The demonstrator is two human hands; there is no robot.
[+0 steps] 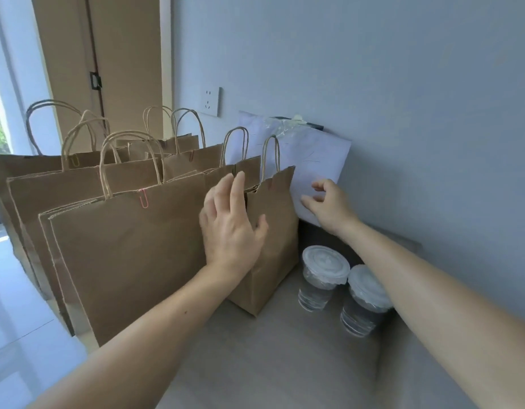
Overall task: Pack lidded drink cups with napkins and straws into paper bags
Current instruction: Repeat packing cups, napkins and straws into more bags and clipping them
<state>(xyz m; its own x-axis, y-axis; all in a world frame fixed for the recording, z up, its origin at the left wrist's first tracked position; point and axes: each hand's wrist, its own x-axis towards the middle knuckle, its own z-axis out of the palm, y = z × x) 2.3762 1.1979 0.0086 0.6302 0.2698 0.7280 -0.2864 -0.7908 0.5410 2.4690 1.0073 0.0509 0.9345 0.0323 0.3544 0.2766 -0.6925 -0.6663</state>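
The left hand (231,222) is held open, fingers straight and spread, against the top edge of a brown bag (273,231). The bag is stood upright on the bench (270,349) with its top open.

The right hand (329,206) is reached out to a white pack (314,160), with fingers loosely bent and nothing gripped. Whether the pack is touched cannot be told. The pack is leaned on the wall.

A cup (323,276) and a second cup (366,299), both with lids on, are stood side by side on the bench, just right of the bag and under the right arm.

More bags (122,255) are lined up on the left. The front one is shut with a pink clip (143,199).
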